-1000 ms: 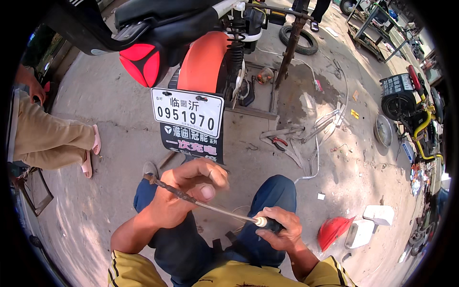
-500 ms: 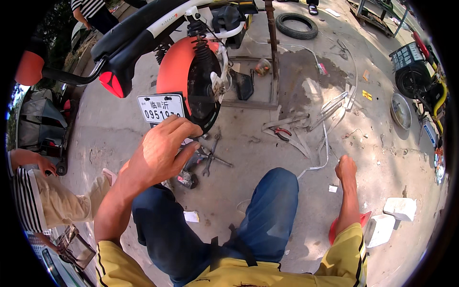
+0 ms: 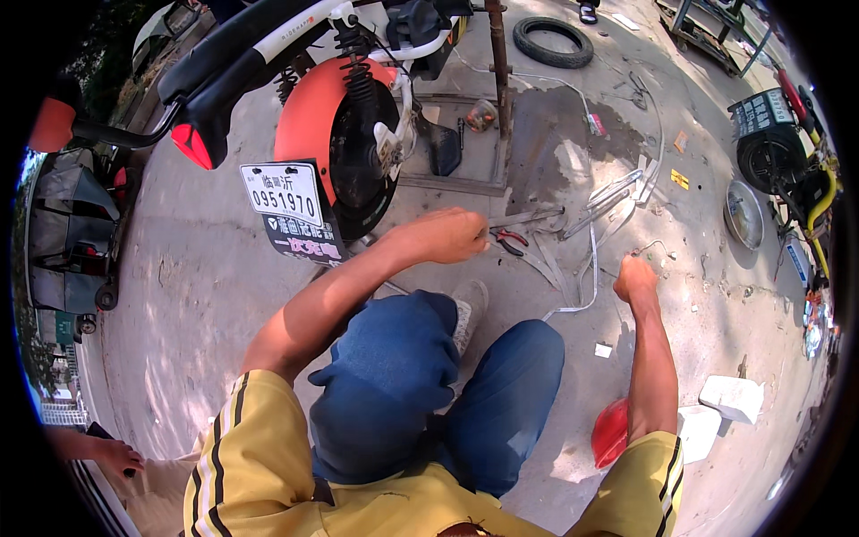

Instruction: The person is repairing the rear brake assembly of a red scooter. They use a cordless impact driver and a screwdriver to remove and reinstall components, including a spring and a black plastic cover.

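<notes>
My left hand [image 3: 455,235] is stretched across to the middle, its fingers curled in. What it may hold is hidden. Just beyond its knuckles, a pair of pliers with red and black handles [image 3: 512,240] lies on the ground among flat pale strips [image 3: 548,270]. My right hand [image 3: 636,278] is closed above the ground further right, and I cannot make out anything in it. A thin wire [image 3: 660,243] curls on the ground just past it. The orange rear fender [image 3: 304,121] and tilted number plate [image 3: 282,194] of a two-wheeler are left of my left hand.
A bare tyre [image 3: 553,43] lies at the back. On the right are a metal bowl [image 3: 743,216] and another two-wheeler [image 3: 771,139]. White foam blocks [image 3: 731,398] and a red object [image 3: 610,434] lie by my right arm. Another person's hand [image 3: 116,458] shows lower left.
My left hand has moved right from beside the number plate toward the pliers, its fingers curling in. My left knee has shifted right and up. My right hand stays closed, slightly higher in view.
</notes>
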The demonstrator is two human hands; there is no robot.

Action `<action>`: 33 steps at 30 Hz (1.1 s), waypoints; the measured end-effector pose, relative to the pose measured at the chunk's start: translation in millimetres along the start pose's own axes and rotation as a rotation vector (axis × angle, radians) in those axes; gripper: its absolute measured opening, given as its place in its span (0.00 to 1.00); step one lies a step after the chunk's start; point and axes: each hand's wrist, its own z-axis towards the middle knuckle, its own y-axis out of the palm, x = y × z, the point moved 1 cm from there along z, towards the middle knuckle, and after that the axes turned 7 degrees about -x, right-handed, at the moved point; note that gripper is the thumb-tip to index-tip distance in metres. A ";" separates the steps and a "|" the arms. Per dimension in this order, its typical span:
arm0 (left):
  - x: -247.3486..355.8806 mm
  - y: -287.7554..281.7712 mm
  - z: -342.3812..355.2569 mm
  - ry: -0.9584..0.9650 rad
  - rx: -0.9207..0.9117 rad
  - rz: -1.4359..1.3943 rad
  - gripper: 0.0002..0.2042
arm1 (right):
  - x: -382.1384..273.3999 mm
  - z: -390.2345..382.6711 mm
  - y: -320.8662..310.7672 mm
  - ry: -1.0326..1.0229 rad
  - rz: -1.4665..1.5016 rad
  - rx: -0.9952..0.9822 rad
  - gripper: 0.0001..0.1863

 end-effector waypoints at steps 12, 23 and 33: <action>-102.9 117.1 208.1 -0.310 0.043 0.152 0.39 | 8.2 -25.6 32.6 0.010 0.143 0.144 0.05; -129.7 155.6 295.8 -0.455 0.209 0.423 0.51 | 36.0 -27.4 22.6 0.167 0.385 -0.028 0.09; -130.3 184.6 286.2 -0.387 0.313 0.319 0.44 | 68.6 1.9 -7.2 0.242 0.510 -0.337 0.18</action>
